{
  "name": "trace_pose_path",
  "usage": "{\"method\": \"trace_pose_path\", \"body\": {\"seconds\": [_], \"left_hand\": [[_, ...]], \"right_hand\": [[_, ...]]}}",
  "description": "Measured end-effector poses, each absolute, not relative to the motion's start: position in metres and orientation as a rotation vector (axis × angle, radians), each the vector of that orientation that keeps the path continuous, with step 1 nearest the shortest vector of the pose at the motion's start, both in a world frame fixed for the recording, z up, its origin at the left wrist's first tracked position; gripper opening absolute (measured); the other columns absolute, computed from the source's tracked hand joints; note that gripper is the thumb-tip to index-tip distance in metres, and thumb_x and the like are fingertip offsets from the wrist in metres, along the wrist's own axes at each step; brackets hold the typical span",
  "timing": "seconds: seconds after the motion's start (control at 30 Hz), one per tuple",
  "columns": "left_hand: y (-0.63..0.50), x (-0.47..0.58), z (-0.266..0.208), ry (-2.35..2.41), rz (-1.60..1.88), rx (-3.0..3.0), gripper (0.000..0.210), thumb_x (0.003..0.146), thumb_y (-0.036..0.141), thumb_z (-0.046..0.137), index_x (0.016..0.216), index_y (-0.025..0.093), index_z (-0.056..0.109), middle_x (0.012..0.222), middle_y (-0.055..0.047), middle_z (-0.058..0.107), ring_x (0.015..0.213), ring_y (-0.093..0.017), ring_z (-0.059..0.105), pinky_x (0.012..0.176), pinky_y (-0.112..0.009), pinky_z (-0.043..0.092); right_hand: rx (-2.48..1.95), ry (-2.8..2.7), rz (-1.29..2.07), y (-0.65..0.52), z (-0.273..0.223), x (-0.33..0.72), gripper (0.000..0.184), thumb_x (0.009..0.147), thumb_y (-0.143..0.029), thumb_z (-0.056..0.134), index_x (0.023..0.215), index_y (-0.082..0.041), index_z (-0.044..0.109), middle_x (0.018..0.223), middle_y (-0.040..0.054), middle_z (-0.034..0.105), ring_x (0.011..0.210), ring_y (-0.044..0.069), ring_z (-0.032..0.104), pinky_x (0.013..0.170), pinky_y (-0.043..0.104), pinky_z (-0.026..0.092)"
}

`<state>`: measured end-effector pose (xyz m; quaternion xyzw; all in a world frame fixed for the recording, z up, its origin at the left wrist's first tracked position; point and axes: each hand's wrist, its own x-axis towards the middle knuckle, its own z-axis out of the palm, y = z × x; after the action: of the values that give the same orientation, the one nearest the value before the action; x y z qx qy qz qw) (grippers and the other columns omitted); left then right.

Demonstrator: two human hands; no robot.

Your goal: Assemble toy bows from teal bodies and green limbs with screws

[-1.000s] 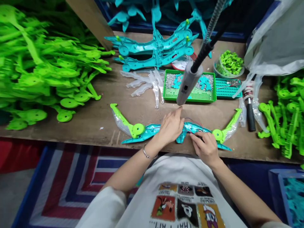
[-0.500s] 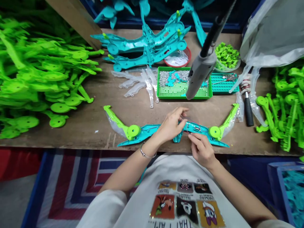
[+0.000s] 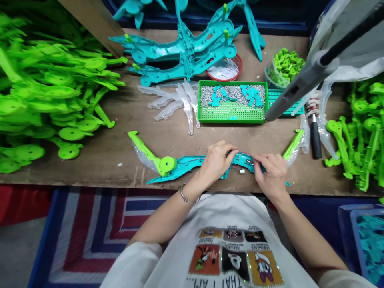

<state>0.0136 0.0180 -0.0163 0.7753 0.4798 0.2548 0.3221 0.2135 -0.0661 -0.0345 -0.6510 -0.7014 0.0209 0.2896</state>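
A teal toy bow body [image 3: 190,161] lies on the bench in front of me, with a lime green limb [image 3: 145,150] at the left end and another green limb [image 3: 293,145] at the right. Thin red wires [image 3: 246,153] run along its open middle. My left hand [image 3: 216,161] bends over the centre, thumb and forefinger pinched at the wires. My right hand [image 3: 271,173] pinches at the wires farther right, beside a small metal part, and covers the right limb's round base. A small white connector [image 3: 242,171] hangs at the bow's near edge.
Behind the bow stands a green tray [image 3: 232,122] of screws and small teal pieces. Clear plastic strips [image 3: 189,108], a screwdriver with a black handle [image 3: 315,140] and a hanging grey tool [image 3: 295,90] are around it. Green parts [image 3: 60,92] are heaped left and right.
My right hand has moved right and slightly up along the bow, and the white connector now shows. My left hand stays at the centre. The hanging grey tool has swung right.
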Motion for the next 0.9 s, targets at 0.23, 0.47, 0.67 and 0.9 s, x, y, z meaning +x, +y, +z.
{"method": "trace_pose_path", "body": {"seconds": [0.23,0.47,0.67,0.9], "left_hand": [[0.017,0.016,-0.015,1.312,0.596,2.127,0.014,0.092,0.016,0.065,0.094,0.018,0.078,0.081,-0.004,0.069,0.077,-0.016,0.066,0.076,-0.027,0.051],[0.015,0.016,-0.015,1.330,0.477,2.186,0.017,0.093,0.016,0.061,0.093,0.017,0.078,0.083,-0.006,0.070,0.077,-0.018,0.067,0.074,-0.028,0.050],[0.009,0.005,-0.007,1.294,0.450,2.164,0.020,0.097,0.020,0.058,0.097,0.018,0.078,0.085,-0.005,0.070,0.080,-0.018,0.067,0.075,-0.029,0.049],[0.001,-0.013,-0.002,1.204,0.407,2.135,0.031,0.100,0.015,0.047,0.116,0.016,0.073,0.093,-0.008,0.068,0.087,-0.019,0.067,0.080,-0.031,0.050]], "right_hand": [[-1.780,-1.899,0.141,-0.062,-0.033,0.217,0.021,0.093,-0.018,0.060,0.105,-0.024,0.076,0.091,0.0047,0.071,0.082,0.021,0.053,0.076,0.038,0.036],[-1.757,-1.955,0.213,-0.051,-0.026,0.203,0.019,0.096,-0.024,0.061,0.105,-0.026,0.077,0.090,0.0049,0.069,0.083,0.021,0.053,0.077,0.038,0.034],[-1.778,-2.059,0.225,-0.040,-0.019,0.194,0.018,0.094,-0.022,0.058,0.097,-0.023,0.076,0.086,0.0062,0.066,0.085,0.023,0.049,0.077,0.039,0.030],[-1.743,-2.150,0.243,-0.031,-0.022,0.188,0.014,0.094,-0.026,0.061,0.092,-0.025,0.075,0.086,0.0055,0.067,0.085,0.024,0.047,0.076,0.040,0.027]]}}
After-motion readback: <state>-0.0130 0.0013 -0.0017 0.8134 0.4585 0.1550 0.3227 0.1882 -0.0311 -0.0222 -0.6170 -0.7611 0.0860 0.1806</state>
